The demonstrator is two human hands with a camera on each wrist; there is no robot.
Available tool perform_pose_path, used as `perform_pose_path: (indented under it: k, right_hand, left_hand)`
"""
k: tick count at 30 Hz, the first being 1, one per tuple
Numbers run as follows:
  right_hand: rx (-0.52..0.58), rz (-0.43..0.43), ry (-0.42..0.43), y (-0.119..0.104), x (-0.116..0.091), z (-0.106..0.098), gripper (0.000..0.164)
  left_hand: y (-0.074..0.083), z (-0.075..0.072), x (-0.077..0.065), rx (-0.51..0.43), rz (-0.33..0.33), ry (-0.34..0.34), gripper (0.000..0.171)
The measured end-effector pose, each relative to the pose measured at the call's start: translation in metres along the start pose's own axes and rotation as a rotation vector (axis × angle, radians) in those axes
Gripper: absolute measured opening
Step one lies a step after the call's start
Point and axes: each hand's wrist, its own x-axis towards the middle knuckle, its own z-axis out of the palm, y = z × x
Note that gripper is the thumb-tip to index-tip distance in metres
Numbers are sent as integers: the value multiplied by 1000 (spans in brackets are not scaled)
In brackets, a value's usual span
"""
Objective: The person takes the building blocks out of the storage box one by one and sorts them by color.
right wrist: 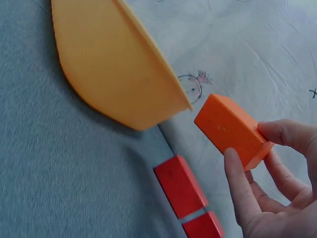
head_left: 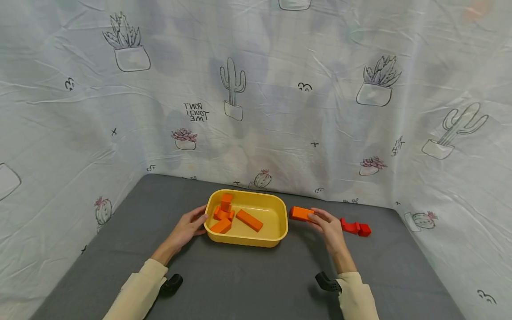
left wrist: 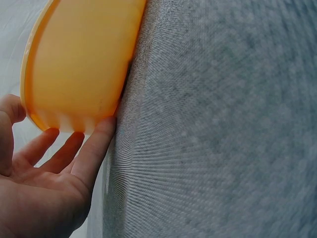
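Observation:
A yellow plastic tub stands on the grey cloth with several orange blocks inside, among them a long one. My left hand holds the tub's left end. In the left wrist view its thumb is at the rim and its fingertips press the outer wall. Off the tub's right end, my right hand pinches an orange rectangular block between thumb and fingers, in the air. Red blocks lie just right of that hand, which partly covers them.
The grey cloth surface ends at a white curtain printed with cacti, which rises behind and at both sides. Black wrist straps show at the cream sleeves. Two red blocks appear near the tub in the right wrist view.

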Motion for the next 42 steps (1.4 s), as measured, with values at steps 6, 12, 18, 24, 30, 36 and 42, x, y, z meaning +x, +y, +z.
perform_pose_path:
  k: [6,12,18,24,30,36,42]
  right_hand:
    - [-104,88,3,-22,-23,13,57]
    - [-215,118,20,-23,-27,24,46]
    - [-258,166,21,-24,-24,30,40]
    - [-306,177,38,-25,-22,34,38]
    - [-481,174,83,-21,-18,38,40]
    - [-541,132,110,-16,-18,43,34]
    - [-566,101,126,-15,-20,46,33]
  left_hand:
    - [-1,0,1,2,2,1,48]
    - [0,1,1,13,-6,-11,50]
    - [3,-1,0,-1,-3,-14,49]
    - [5,0,-1,1,-1,-24,50]
    - [1,-3,0,4,-5,-16,50]
    - [1,-4,-1,-3,1,-3,49]
    - [2,-3,0,-4,-1,-9,49]
